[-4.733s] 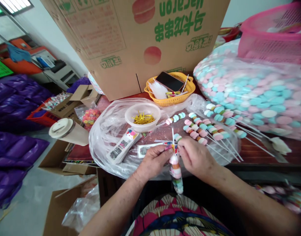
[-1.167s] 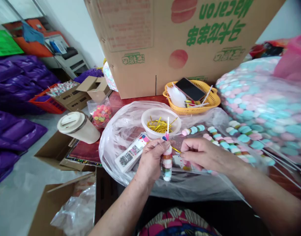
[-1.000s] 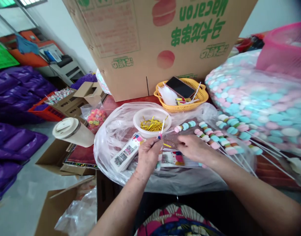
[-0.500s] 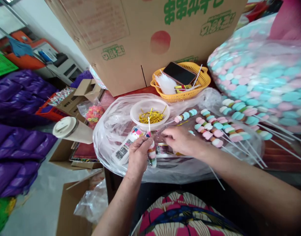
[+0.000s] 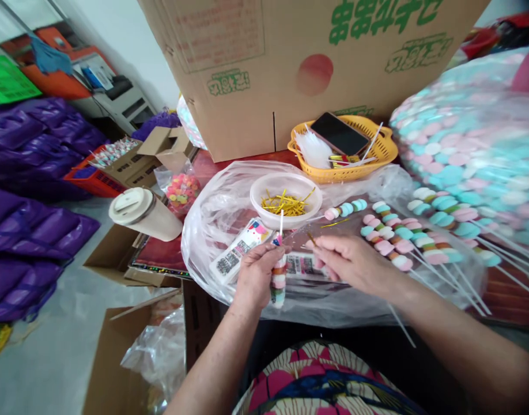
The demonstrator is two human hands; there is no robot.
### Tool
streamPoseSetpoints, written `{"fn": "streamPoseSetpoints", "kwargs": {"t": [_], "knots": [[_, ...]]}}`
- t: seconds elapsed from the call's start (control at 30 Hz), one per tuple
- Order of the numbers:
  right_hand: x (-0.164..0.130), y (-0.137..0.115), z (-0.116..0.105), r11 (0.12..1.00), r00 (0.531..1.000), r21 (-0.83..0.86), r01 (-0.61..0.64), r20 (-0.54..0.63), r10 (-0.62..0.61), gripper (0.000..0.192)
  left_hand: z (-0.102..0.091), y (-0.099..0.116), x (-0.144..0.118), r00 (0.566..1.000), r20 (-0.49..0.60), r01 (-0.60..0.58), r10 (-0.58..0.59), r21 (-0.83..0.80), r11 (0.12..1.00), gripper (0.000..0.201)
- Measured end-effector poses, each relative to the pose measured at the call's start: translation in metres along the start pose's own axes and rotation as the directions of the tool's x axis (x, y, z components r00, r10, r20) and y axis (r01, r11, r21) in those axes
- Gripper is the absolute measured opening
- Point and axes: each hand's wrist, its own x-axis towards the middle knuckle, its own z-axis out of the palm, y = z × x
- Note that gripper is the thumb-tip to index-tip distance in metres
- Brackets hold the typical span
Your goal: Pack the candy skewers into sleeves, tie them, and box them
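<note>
My left hand (image 5: 258, 274) is closed round a bagged marshmallow skewer (image 5: 279, 283), its white stick pointing up and its candy hanging below my fingers. To its right, my right hand (image 5: 353, 262) pinches a gold twist tie (image 5: 311, 237), apart from the skewer. Beyond both hands stands a white plastic bowl (image 5: 284, 221) holding gold twist ties (image 5: 286, 203). A loose twist tie (image 5: 336, 223) lies between the bowl and my right hand. Printed flat bags (image 5: 236, 253) lie left of the skewer, with another printed bag (image 5: 301, 264) partly behind my right hand.
Several unwrapped marshmallow skewers (image 5: 388, 239) lie at right on clear plastic sheeting (image 5: 221, 190). Behind are a yellow basket (image 5: 346, 174) with a phone (image 5: 340, 134), a large carton (image 5: 264, 75) and a big bag of marshmallows (image 5: 467, 132). A lidded cup (image 5: 147, 216) stands left.
My right hand has drawn back slightly from the skewer, and the gold twist tie now shows clearly in its fingers. My left hand keeps its hold. The view has shifted left.
</note>
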Motion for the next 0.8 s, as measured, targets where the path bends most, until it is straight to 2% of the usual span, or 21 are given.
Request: {"fn": "streamPoseSetpoints", "kwargs": {"t": [0.1,0.17,0.23,0.33,0.43,0.5,0.53,0.6,0.63,0.7,0.77,0.8], "knots": [[-0.023,-0.008,0.005,0.974,0.984,0.150,0.172,-0.077,-0.162,0.034,0.015,-0.007,-0.003,0.994,0.099,0.032,-0.037,0.043,0.999,0.026],[-0.029,-0.008,0.013,0.944,0.950,0.143,0.298,-0.143,-0.278,0.035,0.024,-0.011,-0.006,0.986,0.162,0.023,-0.037,0.085,0.996,0.024],[-0.030,-0.004,0.017,0.929,0.930,0.117,0.352,-0.158,-0.333,0.045,0.029,-0.013,-0.010,0.978,0.205,0.001,-0.030,0.143,0.990,0.020],[-0.030,0.004,0.015,0.945,0.945,0.098,0.313,-0.132,-0.300,0.055,0.031,-0.015,-0.016,0.968,0.246,-0.018,-0.050,0.268,0.963,0.016],[-0.033,0.012,0.010,0.971,0.965,0.056,0.234,-0.131,-0.226,0.062,0.029,-0.016,-0.021,0.928,0.368,-0.094,-0.053,0.370,0.924,0.019],[-0.036,0.015,0.012,0.983,0.973,0.010,0.185,-0.146,-0.182,0.066,0.029,-0.018,-0.023,0.902,0.431,-0.153,-0.022,0.368,0.917,0.027],[-0.038,0.016,0.015,0.987,0.973,0.003,0.158,-0.169,-0.155,0.067,0.030,-0.020,-0.023,0.905,0.425,-0.152,-0.008,0.341,0.928,0.031],[-0.041,0.017,0.024,0.991,0.955,0.060,0.118,-0.279,-0.097,0.070,0.033,-0.024,-0.023,0.934,0.358,-0.093,0.001,0.239,0.966,0.038],[-0.043,0.017,0.028,0.986,0.930,0.122,0.112,-0.363,-0.061,0.069,0.034,-0.025,-0.023,0.945,0.327,-0.055,-0.004,0.173,0.983,0.039],[-0.048,0.016,0.032,0.958,0.894,0.242,0.151,-0.447,-0.028,0.054,0.034,-0.026,-0.022,0.945,0.325,0.028,-0.049,0.068,0.997,0.038],[-0.054,0.015,0.027,0.933,0.911,0.254,0.255,-0.387,-0.143,0.025,0.031,-0.023,-0.022,0.896,0.404,0.177,-0.183,0.054,0.983,0.039],[-0.056,0.015,0.021,0.918,0.913,0.221,0.329,-0.324,-0.249,0.018,0.029,-0.021,-0.022,0.845,0.460,0.267,-0.272,0.077,0.960,0.041]]}}
